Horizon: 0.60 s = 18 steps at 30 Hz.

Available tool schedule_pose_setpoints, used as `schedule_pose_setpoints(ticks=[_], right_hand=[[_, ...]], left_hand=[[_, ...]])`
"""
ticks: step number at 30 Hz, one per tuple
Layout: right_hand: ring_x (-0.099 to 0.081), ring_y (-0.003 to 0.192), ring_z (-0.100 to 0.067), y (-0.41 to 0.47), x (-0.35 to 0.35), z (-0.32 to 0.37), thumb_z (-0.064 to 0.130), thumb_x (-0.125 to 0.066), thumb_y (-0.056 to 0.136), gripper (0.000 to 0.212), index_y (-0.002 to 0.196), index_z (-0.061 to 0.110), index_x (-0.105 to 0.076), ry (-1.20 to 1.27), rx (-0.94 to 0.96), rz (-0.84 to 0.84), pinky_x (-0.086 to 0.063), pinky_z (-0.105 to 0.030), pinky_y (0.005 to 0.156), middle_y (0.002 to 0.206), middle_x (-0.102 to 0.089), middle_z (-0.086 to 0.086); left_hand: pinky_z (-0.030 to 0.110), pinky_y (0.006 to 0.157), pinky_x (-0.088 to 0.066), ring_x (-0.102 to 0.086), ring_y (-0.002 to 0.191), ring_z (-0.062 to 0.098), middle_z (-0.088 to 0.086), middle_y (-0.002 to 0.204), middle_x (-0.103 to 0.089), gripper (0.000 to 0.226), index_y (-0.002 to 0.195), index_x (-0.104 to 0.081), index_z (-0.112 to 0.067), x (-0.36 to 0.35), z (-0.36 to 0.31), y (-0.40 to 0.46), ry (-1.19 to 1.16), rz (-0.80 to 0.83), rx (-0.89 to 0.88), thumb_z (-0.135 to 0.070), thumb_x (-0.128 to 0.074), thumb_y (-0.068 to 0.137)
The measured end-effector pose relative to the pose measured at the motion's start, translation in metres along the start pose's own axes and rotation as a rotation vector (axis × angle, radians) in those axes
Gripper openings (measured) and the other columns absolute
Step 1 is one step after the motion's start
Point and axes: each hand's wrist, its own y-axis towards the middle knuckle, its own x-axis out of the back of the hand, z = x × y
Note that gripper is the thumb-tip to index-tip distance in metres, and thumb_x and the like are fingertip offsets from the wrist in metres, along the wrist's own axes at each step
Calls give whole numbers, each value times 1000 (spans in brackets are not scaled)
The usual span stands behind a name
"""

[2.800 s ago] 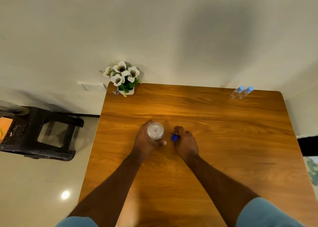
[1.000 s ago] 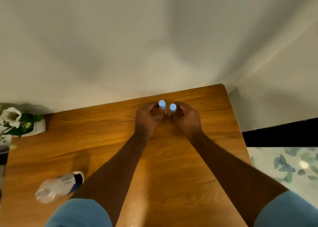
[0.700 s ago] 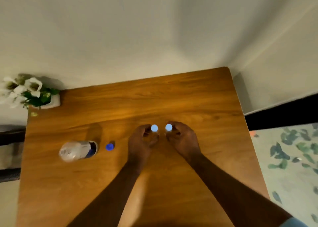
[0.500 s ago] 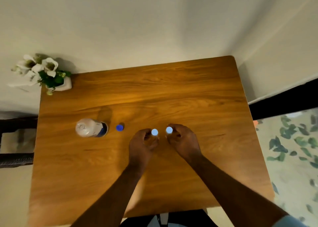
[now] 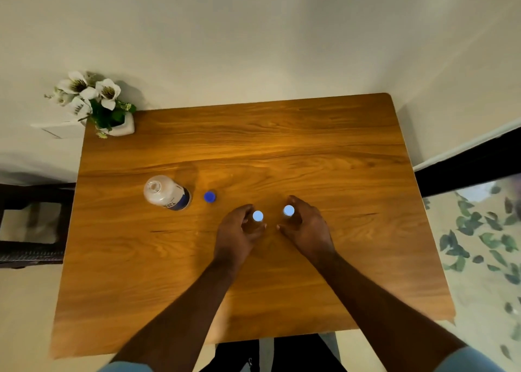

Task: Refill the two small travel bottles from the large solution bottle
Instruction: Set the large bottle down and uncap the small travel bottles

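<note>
The head camera looks steeply down on a wooden surface (image 5: 296, 146) pushed against a pale wall, with both bare forearms reaching in from the lower edge. Near the middle of the surface, the left hand (image 5: 239, 235) curls around the left travel bottle (image 5: 257, 216), which stands upright with its pale blue cap facing the camera; fingers and thumb wrap its sides, so the hand is closed on it, and the clear body below the cap is mostly hidden by the fingers. Just beside it, the right hand (image 5: 308, 228) is cupped around the right travel bottle (image 5: 288, 210), also upright and pale-blue capped. That bottle sits at the inner side of the palm, with the fingers arched over its far side and the thumb pointing inward below it; whether the fingers actually press the bottle cannot be told from this angle. The two caps stand near each other with a strip of bare wood between them. Off to the left of the left hand, apart from it, stands the large solution bottle (image 5: 166, 192), upright with its neck open and a dark blue label low on its side. Its blue cap (image 5: 209, 196) lies on the wood between that bottle and the left hand, touching neither. A white pot of white flowers (image 5: 95, 104) occupies the far left corner.
</note>
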Motion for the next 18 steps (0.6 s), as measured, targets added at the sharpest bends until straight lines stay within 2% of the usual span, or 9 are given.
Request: schedule_pose_setpoints(ticks=[2, 5, 7, 11, 14, 18], right_hand=[[-40, 137, -16, -3, 4, 3, 42, -82, 75, 91, 151, 26, -35, -19, -9, 17, -38, -31, 106, 151, -45, 5], [-38, 138, -14, -12, 21, 12, 51, -84, 68, 104, 153, 31, -27, -33, 14, 22, -44, -39, 107, 154, -38, 8], [-36, 137, -10, -17, 37, 22, 58, -82, 66, 106, 152, 34, -26, -45, 70, -22, -45, -36, 104, 153, -37, 12], [-29, 136, -3, -23, 80, 66, 65, -77, 69, 101, 152, 33, -29, -81, 240, -193, -41, -31, 103, 154, -35, 15], [-24, 132, 4, -22, 119, 123, 68, -71, 73, 93, 151, 37, -29, -109, 370, -320, -41, -30, 102, 154, -34, 20], [-43, 123, 0, -27, 182, 222, 65, -67, 80, 73, 143, 43, -39, -103, 536, -405, -44, -26, 96, 142, -45, 21]], left_hand=[[31, 94, -57, -67, 110, 14, 1, 121, -72, 45, 126, -66, -16, 3, -2, 0, 22, -1, -38, -34, -78, 87], [26, 93, -54, -66, 109, 12, -1, 117, -73, 40, 122, -68, -16, 15, -13, 2, -27, -22, -65, -30, -79, 86], [28, 91, -57, -67, 105, 11, -6, 113, -72, 38, 120, -70, -16, 25, -23, 3, -76, -54, -89, -26, -81, 84], [39, 78, -61, -70, 91, 11, -7, 97, -74, 30, 106, -73, -20, 54, -54, 11, -156, -162, -164, -35, -80, 80], [35, 72, -59, -69, 82, 13, -7, 88, -71, 23, 99, -71, -24, 87, -98, 22, -269, -216, -257, -25, -84, 80], [32, 71, -60, -70, 83, 15, -6, 88, -72, 21, 100, -74, -18, 147, -170, 33, -368, -275, -477, -22, -83, 82]])
